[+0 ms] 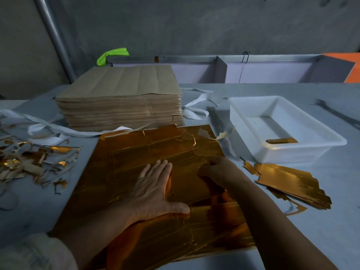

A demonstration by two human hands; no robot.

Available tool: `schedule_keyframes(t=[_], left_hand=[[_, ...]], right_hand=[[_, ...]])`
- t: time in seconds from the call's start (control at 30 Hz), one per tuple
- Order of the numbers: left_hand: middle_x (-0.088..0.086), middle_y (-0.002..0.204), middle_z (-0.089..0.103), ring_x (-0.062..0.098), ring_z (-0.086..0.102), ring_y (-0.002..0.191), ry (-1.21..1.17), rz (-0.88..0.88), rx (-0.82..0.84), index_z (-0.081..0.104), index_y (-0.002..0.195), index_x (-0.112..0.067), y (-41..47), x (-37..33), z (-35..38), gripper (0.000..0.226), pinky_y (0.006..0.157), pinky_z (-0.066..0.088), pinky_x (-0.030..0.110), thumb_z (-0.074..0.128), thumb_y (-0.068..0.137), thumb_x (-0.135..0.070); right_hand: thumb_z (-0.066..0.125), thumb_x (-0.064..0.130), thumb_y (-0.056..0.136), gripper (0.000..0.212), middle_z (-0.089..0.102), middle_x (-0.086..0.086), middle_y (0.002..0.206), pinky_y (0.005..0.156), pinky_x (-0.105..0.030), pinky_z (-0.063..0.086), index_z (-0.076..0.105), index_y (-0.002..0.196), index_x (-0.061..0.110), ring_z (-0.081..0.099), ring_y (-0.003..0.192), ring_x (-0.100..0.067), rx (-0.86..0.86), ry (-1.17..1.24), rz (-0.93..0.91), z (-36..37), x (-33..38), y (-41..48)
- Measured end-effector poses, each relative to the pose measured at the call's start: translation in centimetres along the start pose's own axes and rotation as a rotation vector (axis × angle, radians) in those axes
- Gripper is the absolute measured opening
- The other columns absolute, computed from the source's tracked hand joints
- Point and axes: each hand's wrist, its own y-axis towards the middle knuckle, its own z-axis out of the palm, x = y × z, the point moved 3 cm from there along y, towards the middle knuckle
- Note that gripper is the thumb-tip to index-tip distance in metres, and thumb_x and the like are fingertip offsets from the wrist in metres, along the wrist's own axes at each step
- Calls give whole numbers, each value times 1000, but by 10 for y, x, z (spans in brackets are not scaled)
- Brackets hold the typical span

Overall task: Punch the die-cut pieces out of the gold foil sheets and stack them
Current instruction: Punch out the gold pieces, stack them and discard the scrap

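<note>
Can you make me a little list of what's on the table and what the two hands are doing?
left hand: flat, pressing on the gold foil sheet
right hand: fingers curled, pinching the same sheet
punched pieces: stacked right of the sheet
white tub: one gold piece inside
scraps: piled at the left
brown stack: behind the sheet

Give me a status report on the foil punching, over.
Left hand flat, pressing gold foil sheet. Right hand pinching the sheet near its middle. Punched stack lies right of it, scrap left; nothing in the way.
</note>
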Motion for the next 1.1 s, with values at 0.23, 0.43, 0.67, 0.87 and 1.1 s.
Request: schedule_keyframes(t=[0.23, 0.43, 0.67, 0.87, 1.1], left_hand=[[-4, 161, -26, 3, -30, 137, 7, 5, 24, -22, 152, -23, -2, -2, -5, 143, 112, -20, 30, 21, 46, -108], [-2, 161, -26, 4, -29, 139, 12, 5, 33, -21, 153, -21, -3, -3, -6, 142, 113, -20, 31, 22, 47, -106], [-2, 160, -27, 8, -28, 144, 32, 10, 41, -17, 154, -19, -3, -3, -5, 141, 116, -19, 33, 20, 49, -106], [-4, 161, -26, 6, -29, 141, 25, 9, 24, -16, 154, -21, 0, -1, -1, 141, 114, -20, 32, 18, 48, -108], [-3, 160, -27, 8, -29, 143, 33, 23, 20, -17, 154, -20, 1, 0, 1, 141, 116, -19, 33, 16, 48, -108]], right_hand=[[70, 24, 90, 11, 65, -6, 99, 80, -39, 55, 60, 94, 23, 64, 93, -25, 56, 169, 84, -6, -9, -4], [68, 3, 85, 15, 71, -15, 103, 89, -46, 56, 67, 96, 14, 68, 97, -34, 58, 390, 143, -7, -19, -5], [63, 5, 83, 20, 69, -15, 100, 57, -33, 52, 61, 103, 9, 66, 87, -31, -11, 784, 232, -15, -31, -9], [66, 6, 84, 27, 63, -15, 105, 55, -30, 51, 54, 108, 10, 64, 85, -27, -127, 959, 277, -20, -33, -7], [64, 13, 90, 23, 66, -18, 109, 64, -38, 50, 60, 111, 8, 63, 93, -32, 7, 632, 270, -25, -27, -5]])
